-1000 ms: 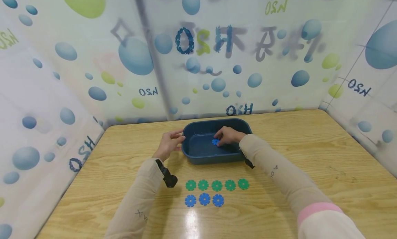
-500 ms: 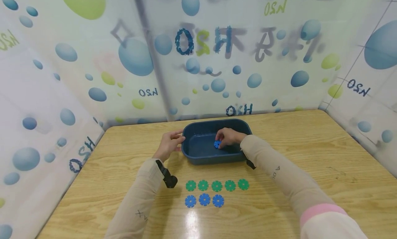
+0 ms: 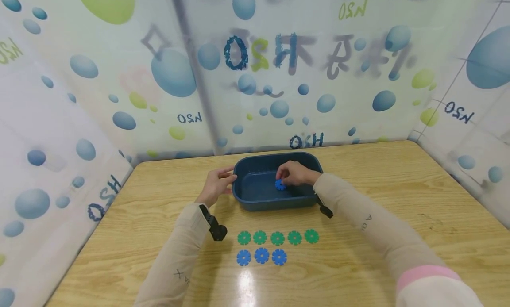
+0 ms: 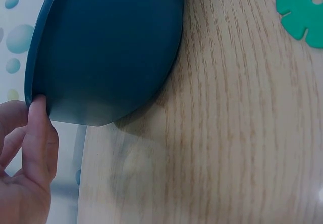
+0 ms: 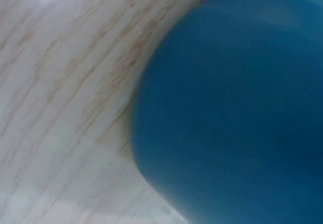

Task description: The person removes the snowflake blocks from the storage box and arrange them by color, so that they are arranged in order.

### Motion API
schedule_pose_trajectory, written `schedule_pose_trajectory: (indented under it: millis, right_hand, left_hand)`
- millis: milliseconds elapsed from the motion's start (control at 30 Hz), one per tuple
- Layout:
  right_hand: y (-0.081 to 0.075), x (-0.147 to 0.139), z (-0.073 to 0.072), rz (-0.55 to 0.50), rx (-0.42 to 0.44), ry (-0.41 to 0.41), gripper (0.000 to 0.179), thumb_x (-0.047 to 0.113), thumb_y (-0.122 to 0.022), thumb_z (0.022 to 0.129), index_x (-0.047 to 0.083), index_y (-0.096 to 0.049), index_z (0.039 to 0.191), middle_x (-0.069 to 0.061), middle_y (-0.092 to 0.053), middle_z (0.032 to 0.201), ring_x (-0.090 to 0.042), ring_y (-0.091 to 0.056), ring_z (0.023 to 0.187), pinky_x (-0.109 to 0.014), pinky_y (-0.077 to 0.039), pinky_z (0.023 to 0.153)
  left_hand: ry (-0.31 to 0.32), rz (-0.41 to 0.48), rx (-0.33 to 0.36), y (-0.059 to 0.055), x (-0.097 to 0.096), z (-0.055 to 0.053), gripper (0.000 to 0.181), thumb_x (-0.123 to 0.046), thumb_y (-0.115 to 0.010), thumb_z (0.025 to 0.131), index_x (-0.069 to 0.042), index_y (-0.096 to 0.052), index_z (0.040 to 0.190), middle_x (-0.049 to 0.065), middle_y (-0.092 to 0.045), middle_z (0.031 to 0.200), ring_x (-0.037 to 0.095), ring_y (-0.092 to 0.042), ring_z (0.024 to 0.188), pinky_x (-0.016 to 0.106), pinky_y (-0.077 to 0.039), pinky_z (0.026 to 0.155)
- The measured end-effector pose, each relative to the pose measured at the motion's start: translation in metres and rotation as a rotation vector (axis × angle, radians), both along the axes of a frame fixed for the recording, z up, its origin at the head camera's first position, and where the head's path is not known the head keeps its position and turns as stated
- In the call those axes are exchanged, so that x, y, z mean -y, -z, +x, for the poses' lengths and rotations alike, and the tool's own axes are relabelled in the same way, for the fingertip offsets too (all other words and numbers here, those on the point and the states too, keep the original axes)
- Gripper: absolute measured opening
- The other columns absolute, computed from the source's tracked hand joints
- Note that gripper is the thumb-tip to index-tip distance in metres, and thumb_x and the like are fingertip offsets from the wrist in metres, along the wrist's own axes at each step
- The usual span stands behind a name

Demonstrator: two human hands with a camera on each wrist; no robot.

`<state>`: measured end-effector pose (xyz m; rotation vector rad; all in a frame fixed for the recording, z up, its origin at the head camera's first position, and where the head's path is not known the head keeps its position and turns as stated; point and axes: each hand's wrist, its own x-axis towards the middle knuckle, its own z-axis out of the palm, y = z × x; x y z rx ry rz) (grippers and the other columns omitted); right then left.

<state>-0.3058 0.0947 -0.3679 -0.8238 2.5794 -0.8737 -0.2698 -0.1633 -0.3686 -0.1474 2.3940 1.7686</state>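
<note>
A dark blue plastic box (image 3: pixel 255 206) stands near the back of the table. My left hand (image 3: pixel 217 183) holds its left end at the rim; in the left wrist view the thumb (image 4: pixel 38 133) lies against the outer wall (image 4: pixel 111 57). Inside the box, my right hand (image 3: pixel 295 173) pinches a blue notched disc (image 3: pixel 280 185), a snowflake building piece, held tilted. The right wrist view is filled by the box's outer wall (image 5: pixel 227 108), so the hand is hidden there. Whether other pieces lie beneath the right hand cannot be seen.
In front of the box lies a row of several green snowflake discs (image 3: pixel 277 238). Closer to me are three blue ones (image 3: pixel 261 255) in a second row. The wooden table (image 3: pixel 378 174) meets a patterned wall (image 3: pixel 338 121) behind the box.
The right hand has shifted slightly to the right within the box, and the blue disc has turned to show more of its face. The left hand stays at the box's end.
</note>
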Motion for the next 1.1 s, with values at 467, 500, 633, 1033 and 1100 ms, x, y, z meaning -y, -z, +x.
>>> schedule_pose_trajectory:
  millis: [467, 500, 633, 1033, 1100]
  right_hand:
    - [-0.022, -0.009, 0.025, -0.206, -0.003, -0.121, 0.015, -0.001, -0.056, 0.085, -0.003, -0.062, 0.098, -0.012, -0.063, 0.090, -0.021, -0.061, 0.082, -0.026, -0.051, 0.069]
    - [-0.024, -0.011, 0.027, -0.211, -0.006, -0.126, 0.015, 0.000, -0.056, 0.085, -0.003, -0.062, 0.099, -0.012, -0.063, 0.091, -0.020, -0.061, 0.082, -0.026, -0.051, 0.069]
    - [-0.027, -0.017, 0.032, -0.229, -0.014, -0.140, 0.015, 0.002, -0.057, 0.085, -0.002, -0.062, 0.099, -0.009, -0.063, 0.090, -0.018, -0.061, 0.080, -0.025, -0.051, 0.069]
    - [-0.045, -0.025, 0.066, -0.305, -0.003, -0.183, 0.013, 0.004, -0.058, 0.085, 0.001, -0.062, 0.097, -0.006, -0.062, 0.088, -0.016, -0.059, 0.078, -0.028, -0.051, 0.069]
    - [-0.044, -0.025, 0.072, -0.302, 0.011, -0.199, 0.013, 0.005, -0.058, 0.085, 0.001, -0.063, 0.096, -0.004, -0.063, 0.088, -0.015, -0.059, 0.077, -0.029, -0.051, 0.069]
  left_hand:
    - [0.000, -0.005, -0.014, 0.000, -0.001, 0.000, 0.039, -0.010, -0.054, 0.089, -0.011, -0.050, 0.127, 0.016, -0.051, 0.115, 0.023, -0.057, 0.092, 0.037, -0.052, 0.070]
    - [0.002, -0.007, -0.015, 0.000, -0.001, 0.000, 0.039, -0.010, -0.054, 0.089, -0.011, -0.049, 0.127, 0.016, -0.051, 0.115, 0.022, -0.057, 0.091, 0.036, -0.052, 0.070]
    - [-0.004, -0.009, -0.015, -0.001, -0.001, 0.001, 0.039, -0.010, -0.054, 0.089, -0.011, -0.050, 0.127, 0.016, -0.052, 0.114, 0.020, -0.058, 0.088, 0.034, -0.053, 0.068]
    - [-0.009, -0.012, -0.009, 0.000, -0.002, 0.001, 0.039, -0.010, -0.054, 0.089, -0.011, -0.049, 0.128, 0.017, -0.050, 0.118, 0.026, -0.056, 0.097, 0.034, -0.053, 0.068]
    - [-0.007, -0.014, -0.009, 0.000, -0.001, 0.000, 0.039, -0.010, -0.054, 0.089, -0.011, -0.049, 0.128, 0.017, -0.050, 0.119, 0.026, -0.056, 0.098, 0.035, -0.053, 0.068]
